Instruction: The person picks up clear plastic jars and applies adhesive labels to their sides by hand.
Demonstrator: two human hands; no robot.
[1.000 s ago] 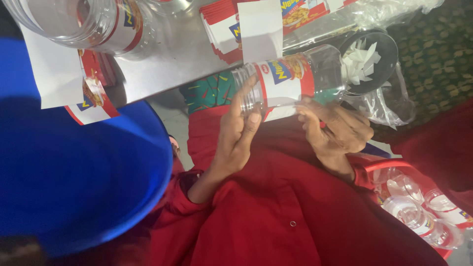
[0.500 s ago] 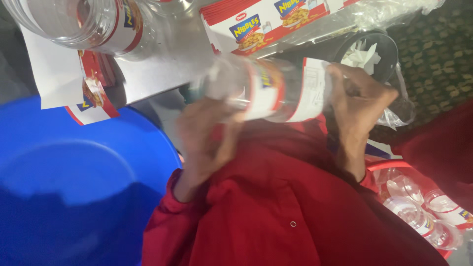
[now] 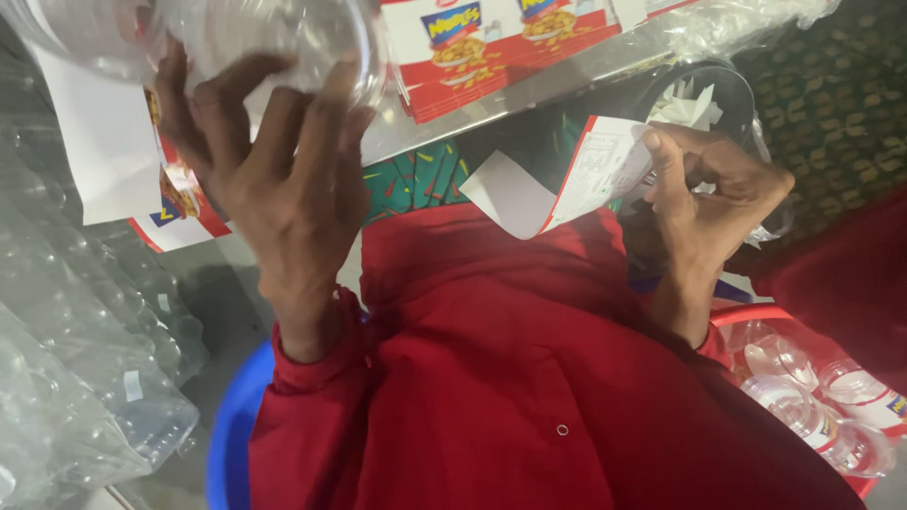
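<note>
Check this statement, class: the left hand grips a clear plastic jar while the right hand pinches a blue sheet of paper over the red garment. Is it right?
Not quite. In the head view the sheet pinched by the right hand is white, with a printed label face, not blue. The rest stands: the left hand grips the clear plastic jar above the red garment.

Upper left: clear plastic jar (image 3: 283,42). Top centre: label sheet (image 3: 501,47), red and white with a blue patch and yellow food picture. Centre right: peeled label (image 3: 576,184), white with a red edge. Centre: red garment (image 3: 529,378) beneath teal cloth (image 3: 416,179) patterned with red and yellow dashes. Lower left: blue tub (image 3: 231,425). Right edge: dark green carpet (image 3: 831,104) with pale motifs.
</note>
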